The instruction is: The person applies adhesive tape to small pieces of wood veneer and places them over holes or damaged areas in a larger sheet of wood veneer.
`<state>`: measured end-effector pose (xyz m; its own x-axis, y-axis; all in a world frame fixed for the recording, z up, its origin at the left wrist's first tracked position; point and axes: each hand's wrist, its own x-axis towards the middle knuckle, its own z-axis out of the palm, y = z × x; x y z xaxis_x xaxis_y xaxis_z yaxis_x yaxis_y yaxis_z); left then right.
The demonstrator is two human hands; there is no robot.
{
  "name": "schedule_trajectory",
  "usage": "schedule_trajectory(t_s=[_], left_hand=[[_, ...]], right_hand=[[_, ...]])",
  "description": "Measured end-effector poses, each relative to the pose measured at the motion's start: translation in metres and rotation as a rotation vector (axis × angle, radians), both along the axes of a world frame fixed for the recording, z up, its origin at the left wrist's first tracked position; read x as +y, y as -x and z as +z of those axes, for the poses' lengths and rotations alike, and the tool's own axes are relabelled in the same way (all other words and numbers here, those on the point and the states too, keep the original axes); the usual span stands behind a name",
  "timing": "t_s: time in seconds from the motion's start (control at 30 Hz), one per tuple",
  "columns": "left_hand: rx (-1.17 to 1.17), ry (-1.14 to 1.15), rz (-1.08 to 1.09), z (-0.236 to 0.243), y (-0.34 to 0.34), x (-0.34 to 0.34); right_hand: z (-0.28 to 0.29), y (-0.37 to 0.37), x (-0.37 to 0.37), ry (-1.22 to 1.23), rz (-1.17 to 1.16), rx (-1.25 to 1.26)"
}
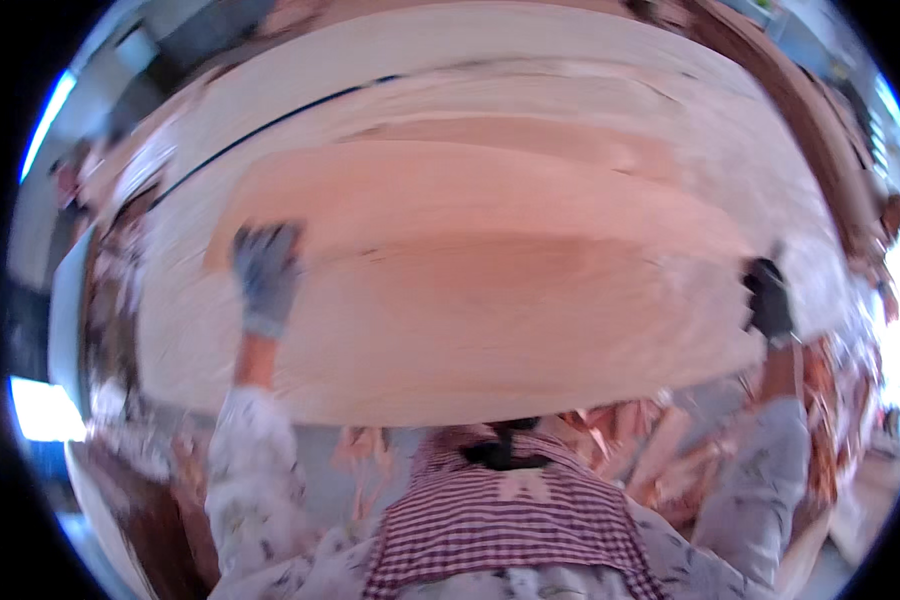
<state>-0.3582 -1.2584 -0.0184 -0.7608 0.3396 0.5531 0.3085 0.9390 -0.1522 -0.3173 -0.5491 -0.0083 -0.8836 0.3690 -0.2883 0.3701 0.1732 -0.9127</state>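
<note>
A wide, thin orange-tan sheet that looks like wood veneer [490,200] stretches between my hands over a broad pale sheet surface [450,385]. My left hand [267,275], in a grey glove, has its fingers curled down at the left end of the veneer sheet. Over at the right end, my right hand [768,300] wears a dark glove and is closed at the sheet's corner. Motion blur softens the fingertips of both hands. Folds or overlapping edges run across the middle of the sheet.
A thin dark line [290,112] crosses the pale surface at the far left; I cannot tell if it is a cord or a gap. Torn reddish-brown strips [660,455] lie below the right near edge. A checked apron [510,520] covers my front.
</note>
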Motion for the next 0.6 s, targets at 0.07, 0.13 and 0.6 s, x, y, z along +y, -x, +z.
schedule_trajectory(t_s=[0.07, 0.13, 0.6], left_hand=[[-0.153, 0.036, 0.167, -0.043, -0.033, -0.019], [-0.221, 0.043, 0.234, -0.074, -0.064, -0.015], [-0.376, 0.001, 0.317, -0.130, -0.108, -0.005]], right_hand=[[-0.012, 0.013, -0.025, 0.025, 0.068, 0.051], [-0.003, 0.026, -0.036, -0.099, 0.106, 0.018], [-0.020, 0.019, -0.030, -0.101, 0.028, 0.121]])
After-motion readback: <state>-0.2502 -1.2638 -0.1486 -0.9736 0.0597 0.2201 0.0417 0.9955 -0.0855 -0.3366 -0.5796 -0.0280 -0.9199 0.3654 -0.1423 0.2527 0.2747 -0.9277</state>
